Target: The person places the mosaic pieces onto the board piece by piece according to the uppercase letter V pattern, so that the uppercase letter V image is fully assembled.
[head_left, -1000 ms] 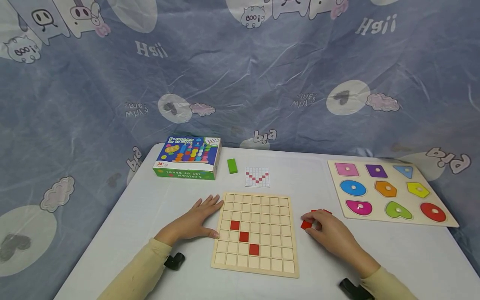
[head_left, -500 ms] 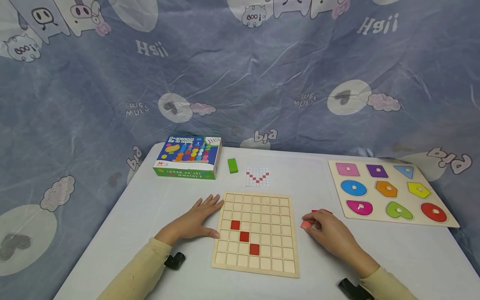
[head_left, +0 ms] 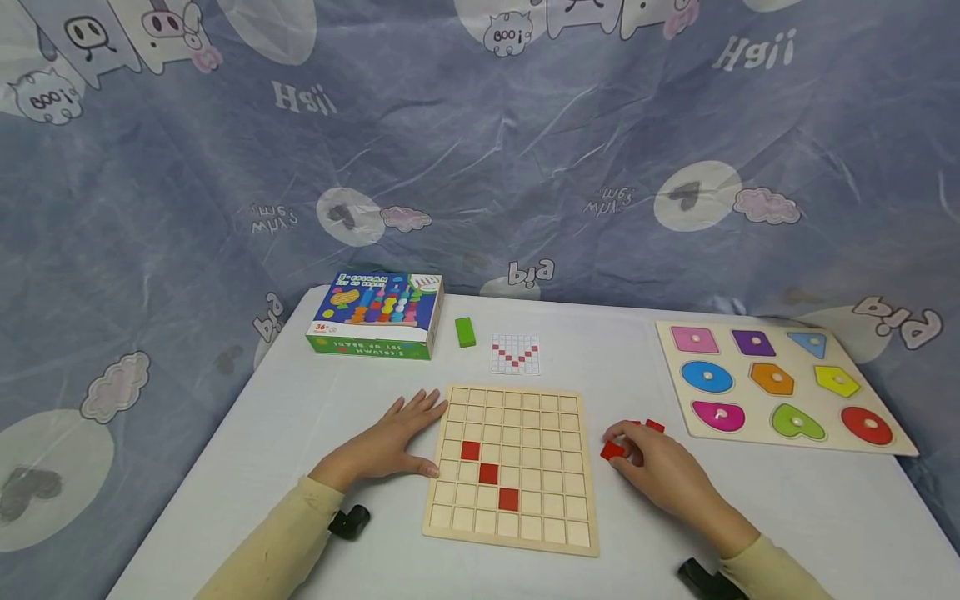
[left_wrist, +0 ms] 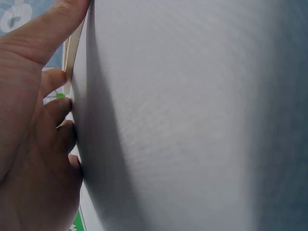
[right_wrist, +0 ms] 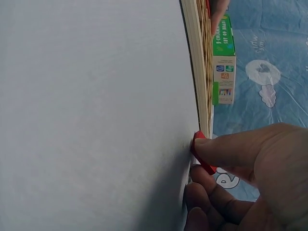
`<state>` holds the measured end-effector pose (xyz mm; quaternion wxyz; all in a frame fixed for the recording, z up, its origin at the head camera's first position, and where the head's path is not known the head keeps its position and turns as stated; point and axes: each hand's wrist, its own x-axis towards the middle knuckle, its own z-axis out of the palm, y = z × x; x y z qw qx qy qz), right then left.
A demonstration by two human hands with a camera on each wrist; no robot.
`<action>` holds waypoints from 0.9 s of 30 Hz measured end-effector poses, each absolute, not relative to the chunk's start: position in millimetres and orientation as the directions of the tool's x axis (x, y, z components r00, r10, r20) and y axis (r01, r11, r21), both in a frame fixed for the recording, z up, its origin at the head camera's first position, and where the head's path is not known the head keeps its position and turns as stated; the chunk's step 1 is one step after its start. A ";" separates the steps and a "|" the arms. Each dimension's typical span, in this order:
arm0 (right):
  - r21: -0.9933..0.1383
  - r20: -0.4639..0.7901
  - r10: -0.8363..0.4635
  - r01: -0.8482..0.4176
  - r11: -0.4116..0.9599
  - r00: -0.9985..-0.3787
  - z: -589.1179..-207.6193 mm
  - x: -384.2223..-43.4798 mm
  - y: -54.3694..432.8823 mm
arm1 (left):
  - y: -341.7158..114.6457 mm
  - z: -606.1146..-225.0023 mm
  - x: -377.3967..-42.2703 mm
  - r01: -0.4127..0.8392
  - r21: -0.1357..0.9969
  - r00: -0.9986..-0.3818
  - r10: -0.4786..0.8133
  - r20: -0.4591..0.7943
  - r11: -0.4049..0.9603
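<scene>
My left hand (head_left: 386,442) rests on the white table with its fingers spread, thumb and a fingertip touching the left edge of a wooden grid board (head_left: 551,483). Three red squares run diagonally down the board, the lowest one (head_left: 508,500) nearest me. Right of the board, my right hand (head_left: 660,462) pinches a red square tile (head_left: 612,450) between thumb and fingers, low over the table. In the right wrist view that tile (right_wrist: 203,156) stands tilted under the thumb. Just behind the right hand lie other red tiles (head_left: 655,426), partly hidden by it.
Behind the board lie a small pattern card (head_left: 515,354) with a red V and a green block (head_left: 465,332). A boxed bead game (head_left: 375,317) stands at the back left. A shape puzzle board (head_left: 772,400) lies on the right. Patterned cloth hangs behind the table.
The pinched red tile has tilted slightly between the right fingers, its face going from light to darker red. More of the tiles behind that hand shows now. The left hand stays put.
</scene>
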<state>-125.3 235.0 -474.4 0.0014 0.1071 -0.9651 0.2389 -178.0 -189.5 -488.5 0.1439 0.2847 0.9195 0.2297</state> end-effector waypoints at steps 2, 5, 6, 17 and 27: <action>-0.461 0.059 -0.207 -0.211 0.862 -0.976 -474.7 -125.1 235.2 | -189.8 -488.2 -178.0 0.457 0.507 -0.796 0.591 -0.134 0.731; -0.462 0.065 -0.207 -0.213 0.861 -0.976 -475.1 -124.8 235.6 | -190.1 -488.0 -178.2 0.457 0.508 -0.794 0.592 -0.136 0.730; -0.463 0.066 -0.208 -0.214 0.860 -0.976 -475.1 -124.7 235.6 | -190.1 -488.1 -178.2 0.457 0.508 -0.794 0.592 -0.136 0.730; -0.482 0.100 -0.216 -0.237 0.844 -0.971 -476.1 -123.3 236.1 | -190.0 -488.7 -177.8 0.459 0.510 -0.792 0.595 -0.136 0.727; -0.512 0.134 -0.206 -0.246 0.823 -0.969 -474.8 -125.2 234.7 | -190.7 -489.2 -178.6 0.458 0.514 -0.792 0.596 -0.135 0.725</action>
